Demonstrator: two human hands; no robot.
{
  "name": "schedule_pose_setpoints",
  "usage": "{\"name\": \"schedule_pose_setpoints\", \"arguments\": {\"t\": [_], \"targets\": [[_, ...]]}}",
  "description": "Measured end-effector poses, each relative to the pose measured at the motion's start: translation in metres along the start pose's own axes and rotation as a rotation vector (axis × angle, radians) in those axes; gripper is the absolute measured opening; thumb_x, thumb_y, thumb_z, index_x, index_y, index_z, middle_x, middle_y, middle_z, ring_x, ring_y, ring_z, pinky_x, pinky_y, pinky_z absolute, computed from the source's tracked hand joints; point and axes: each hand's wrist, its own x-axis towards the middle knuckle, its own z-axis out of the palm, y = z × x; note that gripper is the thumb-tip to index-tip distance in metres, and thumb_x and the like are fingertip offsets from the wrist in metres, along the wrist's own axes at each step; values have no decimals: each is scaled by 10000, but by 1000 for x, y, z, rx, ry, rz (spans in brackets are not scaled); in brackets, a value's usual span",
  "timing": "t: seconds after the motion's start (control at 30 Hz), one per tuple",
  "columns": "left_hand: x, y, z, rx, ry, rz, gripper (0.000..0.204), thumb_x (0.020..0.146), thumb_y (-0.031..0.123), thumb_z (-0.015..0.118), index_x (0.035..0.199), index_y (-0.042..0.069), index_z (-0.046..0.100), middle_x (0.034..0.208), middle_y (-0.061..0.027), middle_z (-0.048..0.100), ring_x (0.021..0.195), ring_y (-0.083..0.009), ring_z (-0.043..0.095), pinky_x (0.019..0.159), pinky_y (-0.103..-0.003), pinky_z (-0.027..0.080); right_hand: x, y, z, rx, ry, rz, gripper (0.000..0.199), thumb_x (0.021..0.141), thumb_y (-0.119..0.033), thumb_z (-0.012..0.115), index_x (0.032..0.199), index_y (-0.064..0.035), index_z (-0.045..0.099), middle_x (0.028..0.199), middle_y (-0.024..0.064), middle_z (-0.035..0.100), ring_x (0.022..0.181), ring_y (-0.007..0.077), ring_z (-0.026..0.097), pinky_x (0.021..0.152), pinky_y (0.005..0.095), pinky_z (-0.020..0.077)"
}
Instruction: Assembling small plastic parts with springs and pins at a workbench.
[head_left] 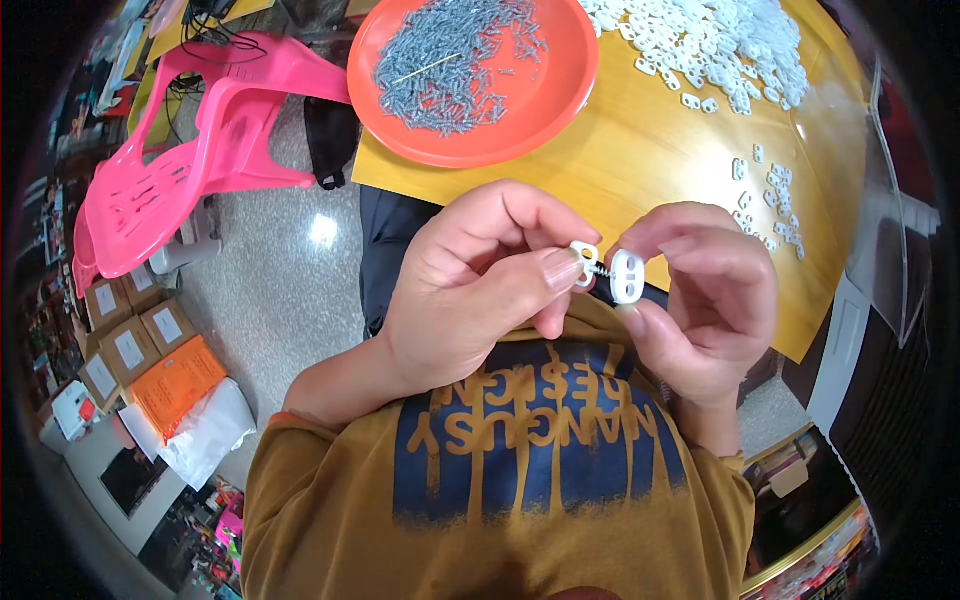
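Note:
My left hand [480, 280] pinches a small white plastic piece with holes [583, 256] between thumb and forefinger. A thin dark coil spring [600, 269] sticks out from it toward the right. Facing it, an oval white cord-lock piece with two holes [627, 277] is gripped between the thumb and fingertips of my right hand [710, 290]. The spring bridges the two white parts; whether its right end sits inside the oval one I cannot tell. Both hands are held over my lap, by the near edge of the yellow table [640, 165].
An orange-red round tray [545, 120] heaped with small grey metal springs [440, 75] overhangs the table's left edge. White plastic pieces [715, 45] are piled at the back, with a smaller scatter [780, 200] at right. A pink plastic chair [150, 195] and cardboard boxes [130, 345] stand left.

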Motion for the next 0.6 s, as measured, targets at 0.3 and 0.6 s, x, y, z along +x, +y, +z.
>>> {"name": "schedule_pose_setpoints", "arguments": {"t": [0.3,0.6], "targets": [[-2,-1,0,66,47,2,135,822,25,484,952,-8,487,821,-101,578,554,-72,491,491,-172,401,6,-8,-2,-319,-119,-100,377,622,105,609,953,8,458,904,203,517,794,253,552,670,322,472],[-5,-2,0,82,57,-18,150,821,-1,473,971,-13,478,842,-89,564,561,-79,509,496,-179,423,5,-3,8,-361,-8,-156,300,570,86,660,835,-15,560,852,143,570,705,261,577,596,320,472]]}}
